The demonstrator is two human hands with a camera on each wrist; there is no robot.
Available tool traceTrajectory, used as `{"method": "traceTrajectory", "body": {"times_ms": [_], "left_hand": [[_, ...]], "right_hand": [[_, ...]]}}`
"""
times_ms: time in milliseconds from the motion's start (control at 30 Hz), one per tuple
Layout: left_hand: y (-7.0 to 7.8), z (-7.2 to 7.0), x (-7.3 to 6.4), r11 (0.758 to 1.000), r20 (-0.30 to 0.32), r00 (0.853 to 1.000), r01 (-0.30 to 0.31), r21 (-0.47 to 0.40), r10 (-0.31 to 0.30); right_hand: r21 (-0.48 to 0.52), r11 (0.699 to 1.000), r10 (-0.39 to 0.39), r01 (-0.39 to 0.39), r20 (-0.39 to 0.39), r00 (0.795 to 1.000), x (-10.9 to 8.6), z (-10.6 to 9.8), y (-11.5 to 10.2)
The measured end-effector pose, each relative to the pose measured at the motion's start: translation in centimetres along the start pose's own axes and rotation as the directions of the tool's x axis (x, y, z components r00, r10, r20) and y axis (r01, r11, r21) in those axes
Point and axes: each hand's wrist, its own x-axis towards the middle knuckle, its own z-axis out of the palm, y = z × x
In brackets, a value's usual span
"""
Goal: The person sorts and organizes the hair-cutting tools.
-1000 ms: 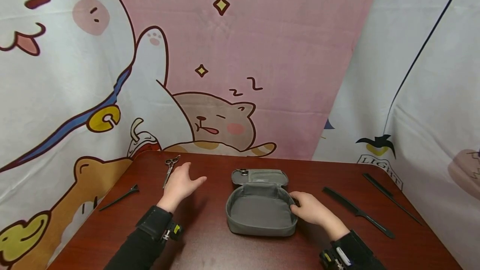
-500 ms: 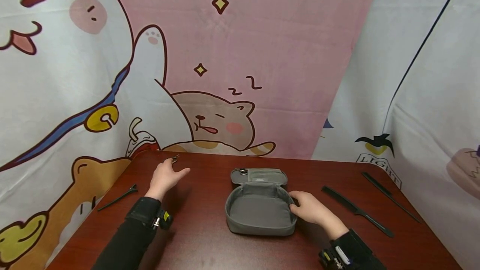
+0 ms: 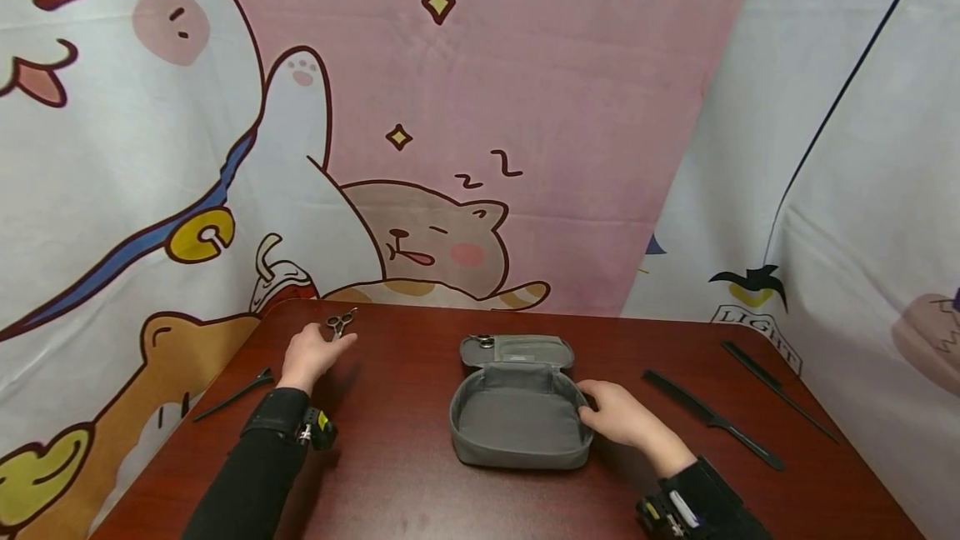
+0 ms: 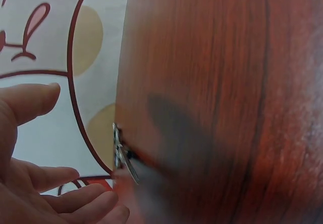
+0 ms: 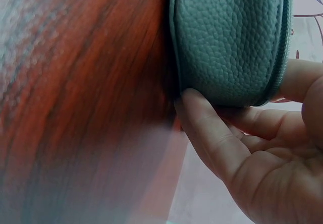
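A grey zip case (image 3: 521, 427) lies on the table with its lid folded back and its inside facing up. My right hand (image 3: 622, 415) grips its right side wall, thumb over the rim. In the right wrist view, the fingers (image 5: 212, 128) lie against the pebbled outer wall (image 5: 227, 37), below the zip. My left hand (image 3: 311, 357) hovers over the far left, fingers spread and relaxed, holding nothing. Just past it lies a pair of silver scissors (image 3: 340, 323), its blades partly hidden by the hand. The left wrist view shows the scissors (image 4: 123, 156) apart from the fingers (image 4: 83, 201).
Left of the left hand is a slim black clip-like piece (image 3: 234, 395). On the right side lie a black handled comb (image 3: 708, 417) and a black tail comb (image 3: 776, 386). A printed cloth (image 3: 585, 107) hangs behind the reddish-brown table (image 3: 405, 473).
My left hand has moved left and toward me, and the scissors' rings show again past its fingers. The right hand and the case stay put.
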Motion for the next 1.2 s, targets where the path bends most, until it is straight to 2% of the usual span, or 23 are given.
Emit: {"method": "traceTrajectory", "body": {"times_ms": [167, 533, 767, 1000, 1200], "left_hand": [[-0.8, 0.1, 0.3, 0.999, 0.02, 0.999, 0.041, -0.008, -0.041], [-1.9, 0.4, 0.8, 0.998, 0.026, 0.998, 0.054, 0.045, -0.056], [-2.1, 0.5, 0.7, 0.995, -0.004, 0.998, 0.062, 0.072, -0.062], [-2.7, 1.1, 1.3, 0.989, -0.028, 0.997, 0.071, 0.132, -0.067], [-2.4, 1.3, 1.4, 0.986, -0.036, 0.994, 0.106, 0.127, -0.103]], "right_hand": [[0.01, 1.0, 0.012, -0.012, -0.004, 1.0, 0.0, 0.1, 0.0], [0.022, 1.0, 0.003, -0.003, -0.003, 1.0, 0.0, 0.2, 0.2], [0.009, 1.0, -0.008, 0.008, 0.001, 1.0, 0.0, 0.2, 0.4], [0.021, 1.0, 0.007, -0.007, 0.009, 1.0, 0.1, 0.2, 0.3], [0.016, 1.0, 0.022, -0.022, 0.004, 1.0, 0.1, 0.1, 0.2]]}}
